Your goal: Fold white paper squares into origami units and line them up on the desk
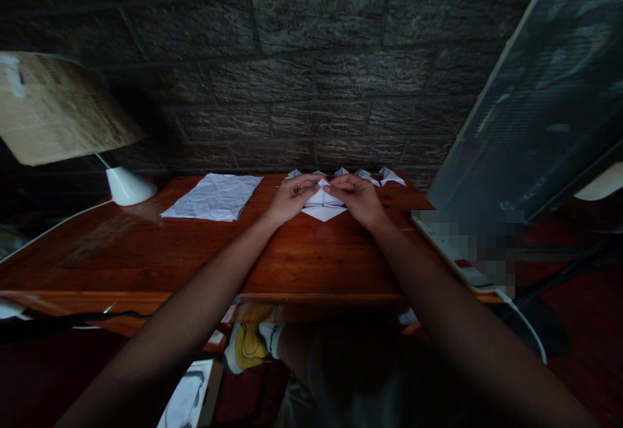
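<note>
The left hand and the right hand meet just right of the frame's centre, each with thumb and fingers closed in a pinch on the upper part of a white folded paper; how firmly they press cannot be told, and the fingers hide part of its sides. The paper comes to a peak between the thumbs, with a pointed flap spread toward the lower edge of the frame. The step in hand looks like shaping or creasing a fold, and the next move seems to call for even pressure from both sides, the layers kept aligned. Just above the hands, along the table's far edge, stands a row of pointed paper pieces, partly covered by the fingers. Left of centre, creased paper sheets lie flat on the wooden table, and a lamp fills the upper left, before a dark brick wall
</note>
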`<control>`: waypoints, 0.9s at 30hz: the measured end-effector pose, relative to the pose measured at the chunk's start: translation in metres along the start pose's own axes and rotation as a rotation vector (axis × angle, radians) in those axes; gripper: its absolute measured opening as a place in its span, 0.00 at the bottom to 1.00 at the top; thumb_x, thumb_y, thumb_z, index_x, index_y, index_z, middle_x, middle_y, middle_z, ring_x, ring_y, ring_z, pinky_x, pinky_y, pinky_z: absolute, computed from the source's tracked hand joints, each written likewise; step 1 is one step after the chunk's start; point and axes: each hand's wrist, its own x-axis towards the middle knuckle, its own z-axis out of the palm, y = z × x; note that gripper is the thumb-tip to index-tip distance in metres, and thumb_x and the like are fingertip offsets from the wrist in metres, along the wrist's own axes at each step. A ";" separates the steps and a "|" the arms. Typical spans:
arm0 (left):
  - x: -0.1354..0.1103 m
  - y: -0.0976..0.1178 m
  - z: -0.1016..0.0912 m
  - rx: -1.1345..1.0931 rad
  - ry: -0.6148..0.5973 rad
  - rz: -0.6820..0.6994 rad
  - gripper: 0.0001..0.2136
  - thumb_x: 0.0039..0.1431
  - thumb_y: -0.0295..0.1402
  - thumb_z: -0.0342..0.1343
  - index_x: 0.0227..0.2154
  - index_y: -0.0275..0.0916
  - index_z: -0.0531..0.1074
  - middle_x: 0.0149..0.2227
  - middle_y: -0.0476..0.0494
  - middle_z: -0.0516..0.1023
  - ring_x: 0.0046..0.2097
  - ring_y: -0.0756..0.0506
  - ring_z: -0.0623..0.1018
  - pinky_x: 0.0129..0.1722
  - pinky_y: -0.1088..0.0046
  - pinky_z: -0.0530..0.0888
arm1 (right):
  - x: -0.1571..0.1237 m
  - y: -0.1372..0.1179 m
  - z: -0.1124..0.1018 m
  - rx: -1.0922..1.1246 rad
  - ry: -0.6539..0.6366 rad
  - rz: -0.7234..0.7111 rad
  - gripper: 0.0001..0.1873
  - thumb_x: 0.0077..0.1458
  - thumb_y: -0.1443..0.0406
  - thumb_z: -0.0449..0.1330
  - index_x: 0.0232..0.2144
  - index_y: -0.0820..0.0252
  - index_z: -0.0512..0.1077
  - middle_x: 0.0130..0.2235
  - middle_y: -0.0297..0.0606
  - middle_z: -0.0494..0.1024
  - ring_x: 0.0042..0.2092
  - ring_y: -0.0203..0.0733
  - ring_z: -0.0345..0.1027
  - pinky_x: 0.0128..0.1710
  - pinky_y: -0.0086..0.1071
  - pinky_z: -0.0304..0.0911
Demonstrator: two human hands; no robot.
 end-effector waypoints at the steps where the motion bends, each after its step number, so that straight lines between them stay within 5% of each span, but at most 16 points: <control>1: 0.000 0.000 0.001 0.007 0.002 0.010 0.10 0.52 0.33 0.65 0.39 0.43 0.81 0.28 0.48 0.79 0.27 0.49 0.70 0.29 0.73 0.63 | 0.000 -0.001 0.000 0.003 -0.005 0.005 0.18 0.41 0.53 0.72 0.30 0.56 0.74 0.31 0.35 0.81 0.32 0.39 0.73 0.35 0.36 0.68; 7: 0.000 -0.004 0.001 0.038 0.006 0.033 0.09 0.53 0.36 0.65 0.37 0.43 0.81 0.28 0.47 0.79 0.27 0.49 0.71 0.28 0.73 0.64 | -0.002 -0.004 0.001 -0.001 -0.012 0.019 0.18 0.39 0.53 0.73 0.28 0.56 0.74 0.30 0.34 0.81 0.31 0.38 0.72 0.35 0.36 0.69; 17: 0.003 -0.008 -0.002 0.061 0.013 0.103 0.10 0.51 0.38 0.66 0.35 0.40 0.81 0.37 0.43 0.83 0.38 0.45 0.80 0.43 0.65 0.74 | -0.002 -0.004 0.001 -0.020 -0.009 0.031 0.21 0.38 0.51 0.73 0.29 0.57 0.74 0.31 0.35 0.82 0.32 0.39 0.74 0.34 0.34 0.69; 27: 0.003 -0.008 -0.004 0.048 -0.001 0.137 0.12 0.48 0.39 0.68 0.34 0.39 0.81 0.36 0.44 0.84 0.36 0.46 0.81 0.41 0.66 0.76 | -0.003 -0.006 0.002 -0.036 -0.027 0.018 0.18 0.39 0.53 0.73 0.28 0.57 0.74 0.31 0.35 0.81 0.33 0.39 0.74 0.36 0.36 0.68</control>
